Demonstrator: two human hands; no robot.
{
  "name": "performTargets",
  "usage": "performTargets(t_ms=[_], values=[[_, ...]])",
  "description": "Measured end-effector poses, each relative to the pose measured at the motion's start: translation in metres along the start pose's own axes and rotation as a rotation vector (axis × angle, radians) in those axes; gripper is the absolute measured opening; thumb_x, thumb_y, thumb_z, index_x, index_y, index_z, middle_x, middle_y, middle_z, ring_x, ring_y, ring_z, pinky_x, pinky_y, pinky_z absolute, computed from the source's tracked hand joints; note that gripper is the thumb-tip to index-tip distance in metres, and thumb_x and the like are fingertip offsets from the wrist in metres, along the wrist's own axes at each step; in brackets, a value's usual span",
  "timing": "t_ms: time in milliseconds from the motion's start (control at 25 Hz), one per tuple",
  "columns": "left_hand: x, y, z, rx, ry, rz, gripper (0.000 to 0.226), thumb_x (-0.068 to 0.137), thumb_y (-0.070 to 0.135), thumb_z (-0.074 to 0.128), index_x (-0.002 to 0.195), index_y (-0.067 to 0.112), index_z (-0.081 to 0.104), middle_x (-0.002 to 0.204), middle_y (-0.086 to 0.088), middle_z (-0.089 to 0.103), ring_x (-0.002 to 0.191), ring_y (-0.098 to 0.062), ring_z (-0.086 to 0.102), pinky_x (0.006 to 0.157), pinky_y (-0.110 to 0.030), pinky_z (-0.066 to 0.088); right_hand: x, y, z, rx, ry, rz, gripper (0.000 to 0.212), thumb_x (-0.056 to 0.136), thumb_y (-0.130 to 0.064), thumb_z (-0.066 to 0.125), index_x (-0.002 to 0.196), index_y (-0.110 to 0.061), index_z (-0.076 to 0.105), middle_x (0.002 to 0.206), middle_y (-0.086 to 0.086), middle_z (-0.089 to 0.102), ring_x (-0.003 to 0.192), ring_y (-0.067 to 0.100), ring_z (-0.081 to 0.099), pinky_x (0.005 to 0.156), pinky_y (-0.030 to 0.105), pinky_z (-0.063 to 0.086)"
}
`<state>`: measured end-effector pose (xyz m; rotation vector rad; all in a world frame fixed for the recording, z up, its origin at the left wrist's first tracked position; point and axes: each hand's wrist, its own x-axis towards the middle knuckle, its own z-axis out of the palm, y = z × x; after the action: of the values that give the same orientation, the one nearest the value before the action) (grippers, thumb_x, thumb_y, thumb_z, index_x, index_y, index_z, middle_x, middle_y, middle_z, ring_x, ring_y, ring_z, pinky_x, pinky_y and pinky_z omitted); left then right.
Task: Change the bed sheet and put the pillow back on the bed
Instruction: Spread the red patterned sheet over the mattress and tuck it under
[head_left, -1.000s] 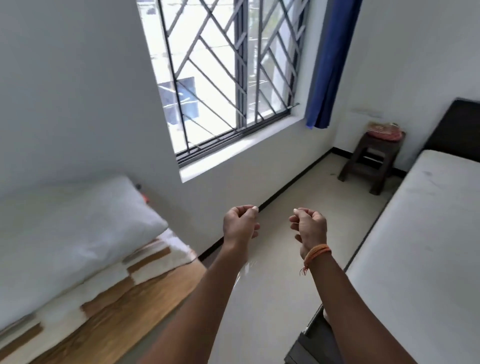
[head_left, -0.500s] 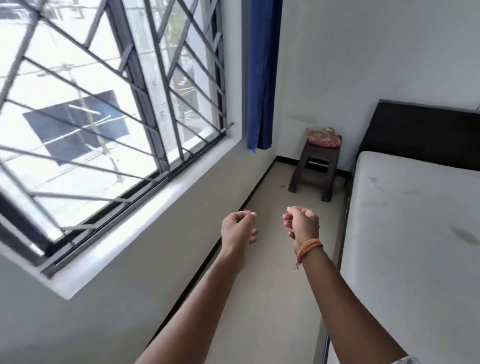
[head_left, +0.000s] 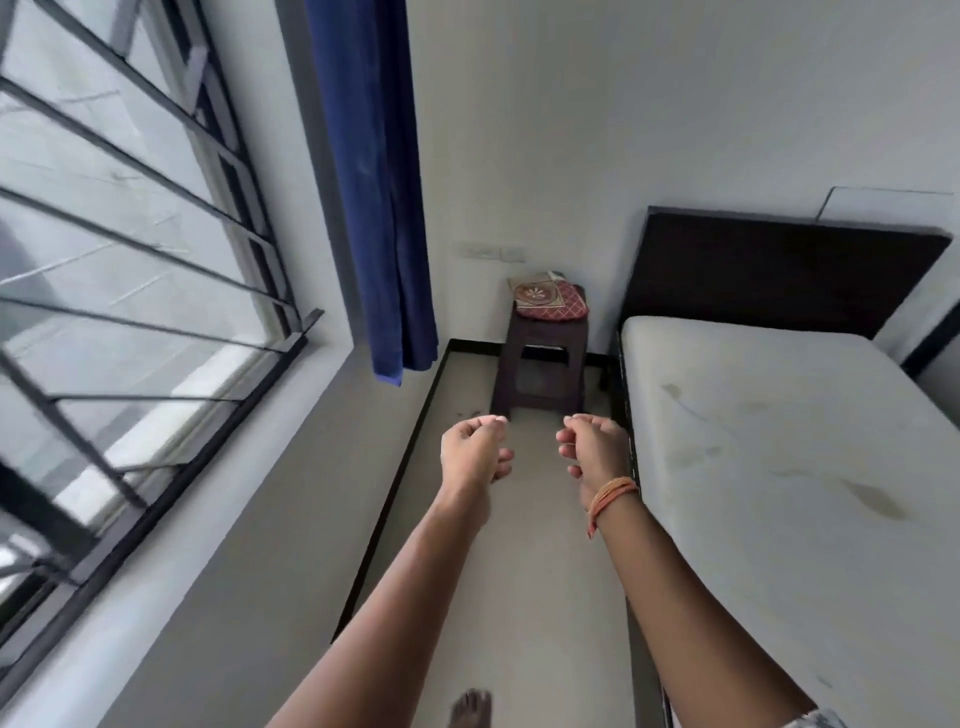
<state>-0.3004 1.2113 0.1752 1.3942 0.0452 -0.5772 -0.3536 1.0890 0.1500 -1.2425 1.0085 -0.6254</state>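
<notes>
Two curled, empty hands, left hand (head_left: 474, 451) and right hand (head_left: 595, 448), beside bare mattress (head_left: 789, 467).

No legible text, labels, brands, numbers or signs; the cloth items (head_left: 549, 301) on the stool (head_left: 540, 364) bear patterns only

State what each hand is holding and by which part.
Nothing. The left hand and right hand are curled and empty, raised over the floor beside the bare mattress.
</notes>
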Motion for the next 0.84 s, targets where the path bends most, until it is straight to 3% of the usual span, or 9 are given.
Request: performTargets(t_ms=[320, 480, 680, 840], values=[[0.242, 0.08, 0.127, 0.08, -0.196, -0.075, 0.01, 0.093, 0.012, 0.059, 0.083, 0.014, 0.057, 0.072, 0.0, 0.053, 0.052, -0.012, 0.047, 0.052, -0.024, 0.042, 0.237, -0.076, 0.079, 0.046, 0.121, 0.022, 0.004, 0.088, -0.01, 0.058, 0.088, -0.014, 0.06, 0.064, 0.001, 0.061, 0.05, 0.012, 0.049, 0.045, 0.02, 0.029], [0.379, 0.081, 0.187, 0.129, -0.153, -0.132, 0.008, 0.093, 0.014, 0.061, 0.085, 0.013, 0.06, 0.075, -0.001, 0.057, 0.056, -0.014, 0.052, 0.052, -0.025, 0.046, 0.379, -0.086, 0.106, 0.047, 0.163, 0.074, 0.005, 0.09, -0.012, 0.058, 0.089, -0.014, 0.062, 0.067, 0.001, 0.062, 0.054, 0.012, 0.051, 0.044, 0.021, 0.032], [0.53, 0.098, 0.265, 0.229, -0.104, -0.186, 0.01, 0.093, 0.016, 0.062, 0.087, 0.009, 0.059, 0.061, -0.003, 0.055, 0.052, -0.015, 0.05, 0.051, -0.027, 0.042, 0.55, -0.114, 0.141, 0.066, 0.161, 0.184, 0.01, 0.09, -0.015, 0.056, 0.088, -0.011, 0.065, 0.066, 0.001, 0.063, 0.055, 0.012, 0.051, 0.05, 0.024, 0.035], [0.652, 0.123, 0.324, 0.25, -0.103, -0.261, 0.01, 0.096, 0.017, 0.059, 0.089, 0.012, 0.054, 0.069, -0.001, 0.053, 0.052, -0.01, 0.049, 0.052, -0.026, 0.04, 0.675, -0.147, 0.177, 0.028, 0.146, 0.205, 0.012, 0.09, -0.017, 0.056, 0.086, -0.01, 0.065, 0.069, 0.003, 0.064, 0.056, 0.012, 0.052, 0.053, 0.024, 0.037]])
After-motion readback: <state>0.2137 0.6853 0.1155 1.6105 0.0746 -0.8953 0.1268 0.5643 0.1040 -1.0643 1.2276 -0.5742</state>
